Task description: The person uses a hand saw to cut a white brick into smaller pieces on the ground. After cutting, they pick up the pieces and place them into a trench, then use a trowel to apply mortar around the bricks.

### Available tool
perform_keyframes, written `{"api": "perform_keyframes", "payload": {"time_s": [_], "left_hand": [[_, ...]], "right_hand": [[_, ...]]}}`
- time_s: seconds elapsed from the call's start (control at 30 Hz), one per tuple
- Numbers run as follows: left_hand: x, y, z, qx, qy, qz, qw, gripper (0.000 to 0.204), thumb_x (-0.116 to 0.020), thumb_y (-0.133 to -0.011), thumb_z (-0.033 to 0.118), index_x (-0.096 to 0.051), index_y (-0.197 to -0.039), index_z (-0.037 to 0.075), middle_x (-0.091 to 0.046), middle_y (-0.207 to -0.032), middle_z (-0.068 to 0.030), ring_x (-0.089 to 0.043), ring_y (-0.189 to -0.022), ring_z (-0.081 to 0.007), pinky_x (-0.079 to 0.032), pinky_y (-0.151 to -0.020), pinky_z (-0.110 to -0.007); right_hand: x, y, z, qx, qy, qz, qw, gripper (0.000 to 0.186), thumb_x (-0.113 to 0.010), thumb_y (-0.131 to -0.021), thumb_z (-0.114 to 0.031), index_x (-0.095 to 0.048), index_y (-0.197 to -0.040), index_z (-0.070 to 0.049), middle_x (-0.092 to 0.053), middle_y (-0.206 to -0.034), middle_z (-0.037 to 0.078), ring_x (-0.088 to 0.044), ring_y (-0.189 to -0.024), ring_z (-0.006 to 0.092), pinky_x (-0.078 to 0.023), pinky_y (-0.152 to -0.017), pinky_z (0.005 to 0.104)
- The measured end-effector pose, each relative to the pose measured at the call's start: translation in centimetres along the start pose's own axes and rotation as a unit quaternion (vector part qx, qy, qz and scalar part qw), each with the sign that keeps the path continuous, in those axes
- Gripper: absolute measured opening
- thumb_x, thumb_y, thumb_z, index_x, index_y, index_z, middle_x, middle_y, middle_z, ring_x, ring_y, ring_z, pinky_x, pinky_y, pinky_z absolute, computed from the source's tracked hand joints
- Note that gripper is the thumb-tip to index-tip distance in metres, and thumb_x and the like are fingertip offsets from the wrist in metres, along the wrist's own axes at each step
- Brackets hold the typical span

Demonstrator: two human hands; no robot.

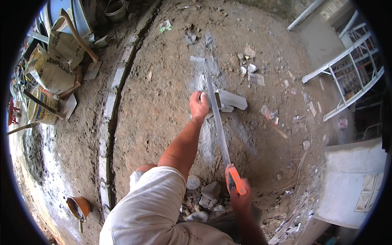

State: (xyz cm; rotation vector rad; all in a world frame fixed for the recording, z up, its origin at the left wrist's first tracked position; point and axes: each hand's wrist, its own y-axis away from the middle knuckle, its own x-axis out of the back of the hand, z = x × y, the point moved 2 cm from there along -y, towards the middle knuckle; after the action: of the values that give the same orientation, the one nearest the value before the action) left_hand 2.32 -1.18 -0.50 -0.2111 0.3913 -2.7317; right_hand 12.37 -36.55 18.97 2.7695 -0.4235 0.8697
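Dirt ground (163,106) fills most of the view, and on it lies a pale grey block (230,99), set flat near the middle. Left hand (199,104) presses down on the block's near end, fingers curled over its edge, holding it steady. Right hand (240,200) is clenched around the orange handle of a handsaw (218,122) — the long blade runs away from the person and crosses the block just beside the left hand, resting in or on its top face. Pale dust streaks the ground around the block. Broken grey chunks (210,192) lie near the person's knees, close to the right hand. Off to the left, well apart — a row of grey blocks (110,102), stacked sacks (53,65), a paint bucket (38,108) and an orange pail (79,206).
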Motion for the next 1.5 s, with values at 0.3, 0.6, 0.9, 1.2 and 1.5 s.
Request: {"api": "perform_keyframes", "payload": {"time_s": [0.3, 0.6, 0.9, 1.2, 1.5], "left_hand": [[0.2, 0.0, -0.2, 0.036, 0.001, -0.034, 0.999, 0.019, -0.055, -0.09, 0.015, -0.052, -0.079, 0.0, -0.054, -0.079, -0.0194, -0.052, -0.078, -0.0407, -0.043, -0.072, -0.046], [0.7, -0.5, -0.6, -0.004, -0.036, -0.026, 0.999, 0.019, -0.054, -0.092, 0.015, -0.053, -0.082, -0.001, -0.049, -0.076, -0.0142, -0.049, -0.071, -0.026, -0.044, -0.069, -0.036], [0.3, 0.5, 0.5, -0.025, -0.035, -0.074, 0.996, 0.017, -0.053, -0.09, 0.016, -0.056, -0.085, 0.0, -0.056, -0.085, -0.0207, -0.054, -0.085, -0.0416, -0.044, -0.077, -0.047], [0.4, -0.5, 1.4, -0.034, -0.027, -0.081, 0.996, 0.016, -0.052, -0.091, 0.013, -0.054, -0.084, -0.001, -0.054, -0.082, -0.0206, -0.053, -0.083, -0.0421, -0.044, -0.076, -0.047], [-0.4, -2.8, 1.4, 0.053, -0.137, -0.047, 0.988, 0.016, -0.057, -0.09, 0.017, -0.058, -0.086, 0.001, -0.057, -0.096, -0.0216, -0.052, -0.097, -0.0417, -0.041, -0.089, -0.048]], "right_hand": [[0.1, -0.4, -2.3, -0.068, 0.038, -0.042, 0.996, 0.019, -0.058, -0.078, -0.006, -0.051, -0.096, -0.003, -0.054, -0.081, 0.021, -0.055, -0.076, 0.0448, -0.048, -0.069, 0.0434], [-1.3, -4.2, -2.6, -0.066, 0.072, -0.031, 0.995, 0.017, -0.056, -0.077, -0.004, -0.052, -0.094, -0.004, -0.055, -0.079, 0.016, -0.059, -0.074, 0.0366, -0.049, -0.069, 0.0395], [0.8, -0.7, -2.9, -0.082, 0.031, -0.021, 0.996, 0.023, -0.058, -0.078, -0.008, -0.055, -0.1, -0.006, -0.056, -0.077, 0.02, -0.06, -0.075, 0.0406, -0.05, -0.069, 0.0417], [1.5, 1.8, -2.5, -0.116, -0.004, -0.033, 0.993, 0.021, -0.058, -0.079, -0.009, -0.052, -0.098, -0.005, -0.057, -0.079, 0.023, -0.056, -0.08, 0.0492, -0.049, -0.069, 0.0471], [-0.4, -2.0, -2.4, -0.073, 0.046, -0.036, 0.996, 0.022, -0.059, -0.079, -0.01, -0.048, -0.097, -0.005, -0.056, -0.084, 0.025, -0.054, -0.085, 0.0514, -0.047, -0.069, 0.0512]]}}
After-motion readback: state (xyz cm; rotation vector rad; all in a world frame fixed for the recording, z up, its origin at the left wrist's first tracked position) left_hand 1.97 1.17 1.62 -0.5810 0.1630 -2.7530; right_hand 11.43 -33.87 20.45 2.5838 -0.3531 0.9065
